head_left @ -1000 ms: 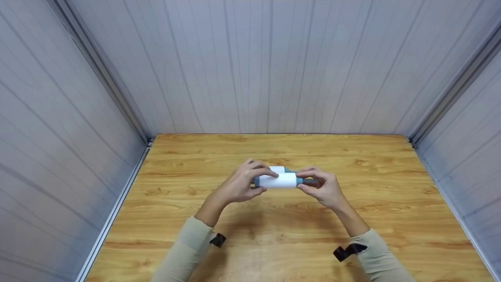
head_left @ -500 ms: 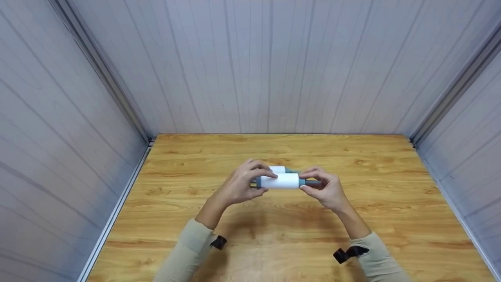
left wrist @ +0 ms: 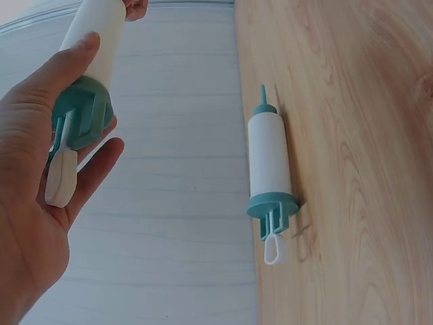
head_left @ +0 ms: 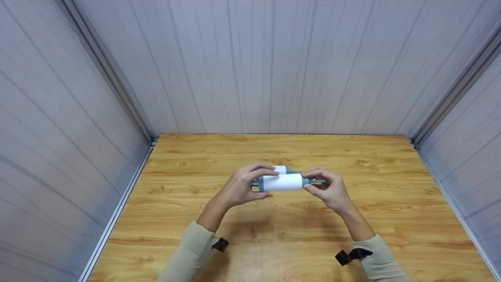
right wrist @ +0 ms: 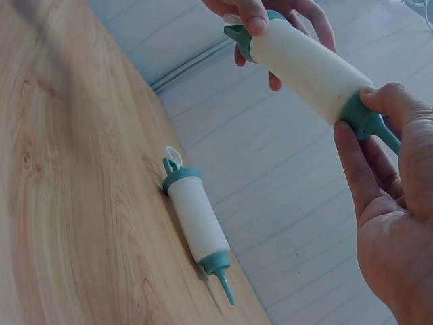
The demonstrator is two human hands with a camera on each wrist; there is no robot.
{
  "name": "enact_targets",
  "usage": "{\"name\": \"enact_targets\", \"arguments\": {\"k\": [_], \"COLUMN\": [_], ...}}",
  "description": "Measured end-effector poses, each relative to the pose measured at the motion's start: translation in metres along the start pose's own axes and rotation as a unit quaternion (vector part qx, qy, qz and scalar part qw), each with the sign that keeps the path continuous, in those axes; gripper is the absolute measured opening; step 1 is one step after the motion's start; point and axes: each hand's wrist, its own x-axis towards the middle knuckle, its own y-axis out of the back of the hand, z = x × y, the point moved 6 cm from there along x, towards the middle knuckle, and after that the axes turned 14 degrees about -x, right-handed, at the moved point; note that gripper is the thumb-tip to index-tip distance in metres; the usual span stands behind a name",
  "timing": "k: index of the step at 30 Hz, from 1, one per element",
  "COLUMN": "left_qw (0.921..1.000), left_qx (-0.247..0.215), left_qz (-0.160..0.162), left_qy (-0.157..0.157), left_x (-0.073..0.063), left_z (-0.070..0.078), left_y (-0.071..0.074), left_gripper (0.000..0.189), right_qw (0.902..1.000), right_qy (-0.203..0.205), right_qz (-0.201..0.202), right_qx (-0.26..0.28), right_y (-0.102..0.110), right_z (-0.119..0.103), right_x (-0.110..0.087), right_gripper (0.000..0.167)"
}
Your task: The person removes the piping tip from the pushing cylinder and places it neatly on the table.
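Both hands hold a white syringe-like tube [head_left: 282, 182] with teal ends above the table, lying roughly level. My left hand [head_left: 244, 185] grips its left end, thumb below and fingers over the white barrel; in the left wrist view a teal cap with a white loop handle [left wrist: 62, 179] sticks out beside the palm. At the other end, my right hand [head_left: 328, 188] pinches the teal nozzle collar [right wrist: 358, 116] between thumb and fingers, the thin nozzle pointing into the palm. A second tube of the same kind [left wrist: 268, 154] lies on the table behind the held one.
The wood-grain table [head_left: 250, 243] runs back to a pale panelled wall [head_left: 250, 70]. Side walls with metal corner rails [head_left: 113, 86] close in the left and right. A black wrist mount [head_left: 220, 244] sits on the left sleeve, another [head_left: 348, 256] on the right.
Both hands and the held tube have drifted slightly right in the head view. The grips look much the same, and the tube on the table stays put.
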Motion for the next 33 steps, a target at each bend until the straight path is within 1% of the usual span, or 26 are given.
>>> {"name": "enact_targets", "arguments": {"k": [3,6,11,19,22,29,33], "left_qw": [0.9999,0.9996,0.9986,0.9981,0.9979,0.9971,0.9965], "left_qx": [-0.01,-0.027,-0.052,-0.061,-0.065,-0.075,-0.083], "left_qz": [-0.004,-0.007,-0.006,0.004,0.003,0.002,0.002], "left_qy": [-0.002,-0.005,-0.002,-0.007,-0.005,0.01,0.012], "left_x": [0.0,-0.001,-0.003,-0.005,-0.004,-0.002,-0.002], "left_z": [0.002,0.003,0.003,0.005,0.004,0.002,0.003], "left_y": [0.0,-0.001,0.0,0.001,0.001,0.001,0.001], "left_gripper": [0.046,0.04,0.037,0.034,0.034,0.034,0.033], "right_qw": [1.0,0.9998,0.9996,0.9992,0.9993,0.9997,0.9997], "right_qy": [0.0,0.002,0.0,-0.023,-0.02,0.003,0.012], "right_qz": [-0.005,-0.016,-0.03,-0.029,-0.026,-0.02,-0.015], "right_qx": [0.005,0.007,0.003,-0.016,-0.021,-0.017,-0.016], "right_y": [-0.001,-0.004,-0.009,-0.011,-0.01,-0.008,-0.007], "right_z": [-0.001,-0.001,-0.003,-0.005,-0.007,-0.011,-0.011], "right_x": [-0.001,-0.004,-0.009,-0.013,-0.013,-0.014,-0.014], "right_gripper": [0.034,0.028,0.025,0.025,0.025,0.025,0.029]}}
